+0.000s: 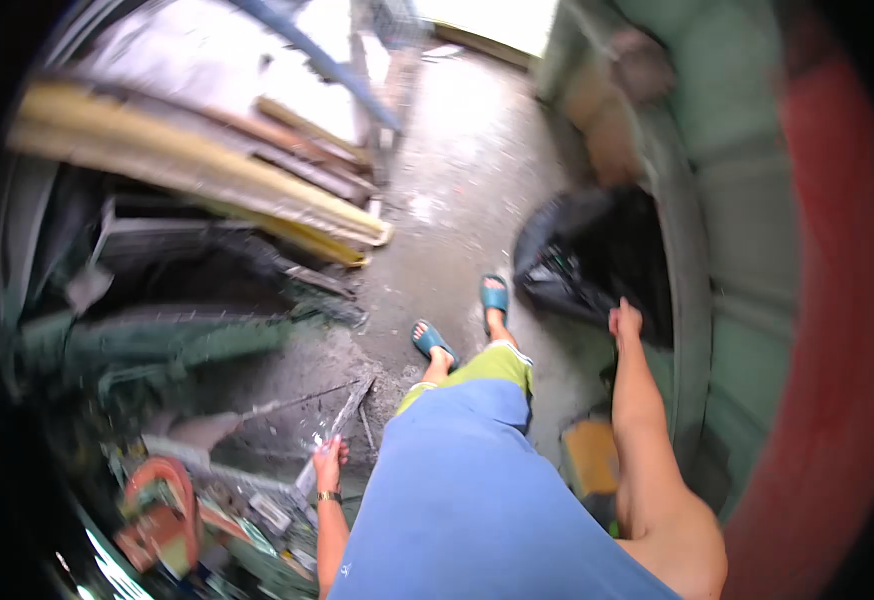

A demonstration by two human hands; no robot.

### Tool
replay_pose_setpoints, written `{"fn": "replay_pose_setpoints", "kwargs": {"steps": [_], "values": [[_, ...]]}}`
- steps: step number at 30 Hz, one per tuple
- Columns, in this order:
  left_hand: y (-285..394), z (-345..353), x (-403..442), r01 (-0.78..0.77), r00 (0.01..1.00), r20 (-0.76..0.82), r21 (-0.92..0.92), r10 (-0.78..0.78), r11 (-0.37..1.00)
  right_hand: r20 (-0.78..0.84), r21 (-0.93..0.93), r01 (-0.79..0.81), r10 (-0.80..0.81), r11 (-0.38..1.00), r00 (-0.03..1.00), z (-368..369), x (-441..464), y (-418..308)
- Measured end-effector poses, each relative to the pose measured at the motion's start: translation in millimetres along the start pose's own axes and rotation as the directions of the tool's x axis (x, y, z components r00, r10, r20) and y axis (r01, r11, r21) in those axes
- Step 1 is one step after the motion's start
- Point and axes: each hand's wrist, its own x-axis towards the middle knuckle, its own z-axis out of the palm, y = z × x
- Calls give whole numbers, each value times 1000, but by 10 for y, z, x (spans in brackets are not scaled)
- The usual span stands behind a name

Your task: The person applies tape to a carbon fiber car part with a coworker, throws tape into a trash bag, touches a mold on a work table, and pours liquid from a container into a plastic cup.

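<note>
Grey floor (447,170) runs up the middle of a cluttered workspace, bounded on the right by a green panel (747,270) and a red stretch (842,250) beyond it. A person in a blue shirt (467,490) stands astride it, long yellow beams (217,175) jutting in from the left ahead and a black plastic bag (592,250) spread at front right, beside the panel. A pale strip (352,408) slants at the left, and teal sandals (495,292) cover the feet. The right hand (626,320) appears pinched on the bag's near edge; the left hand (330,462), a gold band (329,496) at its wrist, has partly curled fingers by the strip (whether they grip it, the blur does not tell). Thin plastic probably handles best by a gathered fistful, moved slowly, with slack kept off the floor. Beam ends and the strip's tip crowd the left, the panel side hems in the right elbow; the widest open room lies straight ahead.
</note>
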Motion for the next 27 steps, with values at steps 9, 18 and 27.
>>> {"fn": "replay_pose_setpoints", "kwargs": {"steps": [9,18,27], "values": [[-240,656,-381,-228,957,-234,-236,173,945,734,-537,446,137,716,665,1762,-909,-271],[-2118,1355,-1223,110,857,-329,-636,-397,764,778,-571,532,204,626,595,3007,-321,-1198],[-3563,1513,-1366,102,704,-254,-888,-663,448,756,-604,576,167,550,633,3497,-1507,-730]]}}
